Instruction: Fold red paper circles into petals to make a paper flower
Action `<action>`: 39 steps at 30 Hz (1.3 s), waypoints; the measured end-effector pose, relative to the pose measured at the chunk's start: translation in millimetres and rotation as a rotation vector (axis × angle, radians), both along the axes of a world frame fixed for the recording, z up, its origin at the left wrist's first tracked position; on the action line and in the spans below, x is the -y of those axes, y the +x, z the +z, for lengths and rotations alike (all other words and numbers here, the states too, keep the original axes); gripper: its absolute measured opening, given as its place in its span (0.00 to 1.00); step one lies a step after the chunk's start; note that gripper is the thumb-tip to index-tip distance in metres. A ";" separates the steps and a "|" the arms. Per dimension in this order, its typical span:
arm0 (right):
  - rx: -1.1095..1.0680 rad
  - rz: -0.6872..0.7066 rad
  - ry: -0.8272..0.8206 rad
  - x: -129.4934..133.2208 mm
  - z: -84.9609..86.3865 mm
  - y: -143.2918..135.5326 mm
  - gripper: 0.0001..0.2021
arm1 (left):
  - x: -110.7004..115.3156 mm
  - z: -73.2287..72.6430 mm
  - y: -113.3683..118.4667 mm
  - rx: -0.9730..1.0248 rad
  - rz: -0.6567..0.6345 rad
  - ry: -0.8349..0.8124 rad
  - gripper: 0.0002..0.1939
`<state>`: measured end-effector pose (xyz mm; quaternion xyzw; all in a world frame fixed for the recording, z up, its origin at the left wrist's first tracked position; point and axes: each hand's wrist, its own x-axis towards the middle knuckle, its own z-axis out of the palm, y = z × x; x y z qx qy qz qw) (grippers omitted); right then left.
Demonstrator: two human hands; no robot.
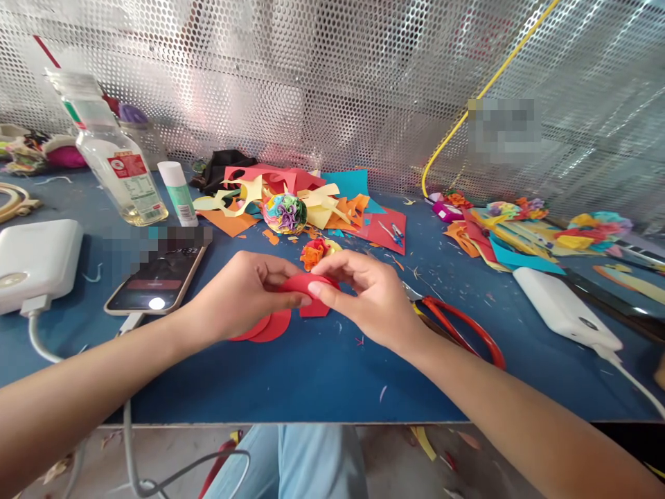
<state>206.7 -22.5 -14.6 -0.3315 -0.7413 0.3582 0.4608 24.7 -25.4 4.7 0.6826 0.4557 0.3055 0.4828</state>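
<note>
In the head view, the left hand [249,287] and the right hand [371,294] meet over the middle of the worktop [332,388], the fingers of both pinching one red paper piece [296,281] between thumbs and fingertips. The two thumb tips sit close together on its near face; the other fingers curl behind, partly hidden.

The held piece is plain bright red, with a curved upper edge — whether it is one layer or several, I cannot tell. Below it shows a straight-edged red piece [314,310], and under the left hand at least two red rounds [276,327] overlap, flat on the worktop.

Counted around them: one small orange-and-red paper flower [313,256] just beyond the fingers, one multicoloured paper ball [285,212] farther back, one pair of red-handled scissors [491,341] beside the right forearm, one glue stick [179,197], one clear bottle [122,184], one phone [156,277] and two white power banks [41,256] — one near each side of the worktop.
</note>
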 end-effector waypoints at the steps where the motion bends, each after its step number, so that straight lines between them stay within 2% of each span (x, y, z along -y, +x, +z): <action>1: 0.007 0.010 -0.027 -0.6 -0.9 -0.1 0.12 | -0.3 0.4 -0.6 0.024 0.014 0.001 0.08; 3: 0.021 0.033 -0.082 -1.7 -3.3 -0.2 0.17 | -0.7 1.0 -2.1 0.053 0.049 0.006 0.09; 9: 0.044 0.028 -0.135 -3.9 -8.6 -0.2 0.17 | -1.4 -0.9 -4.3 -0.020 0.063 0.057 0.12; 13: 0.002 0.058 -0.234 -7.0 -7.6 1.8 0.16 | -3.7 0.2 -3.8 -0.062 0.053 0.032 0.14; 15: -0.028 0.070 -0.286 -9.5 -5.4 3.3 0.16 | -5.3 2.5 -4.3 -0.043 0.029 -0.023 0.19; 19: -0.085 0.135 -0.337 -13.9 0.0 6.7 0.10 | -6.4 9.3 -6.6 0.046 -0.015 -0.114 0.35; 22: -0.102 0.195 -0.341 -16.1 2.4 9.3 0.09 | -4.9 14.5 -8.2 0.113 -0.055 -0.176 0.40; 26: -0.108 0.258 -0.316 -18.8 2.4 12.0 0.09 | -2.7 18.1 -9.2 0.193 -0.059 -0.233 0.39; 29: -0.088 0.247 -0.250 -20.6 0.8 13.2 0.08 | -2.9 17.9 -9.8 0.239 -0.021 -0.207 0.31; 32: -0.027 0.203 -0.132 -20.9 -1.3 13.8 0.08 | -4.6 16.4 -10.2 0.276 0.045 -0.209 0.19; 39: 0.199 0.086 0.211 -13.4 0.0 13.8 0.17 | -6.5 12.8 -9.7 0.244 0.036 -0.158 0.11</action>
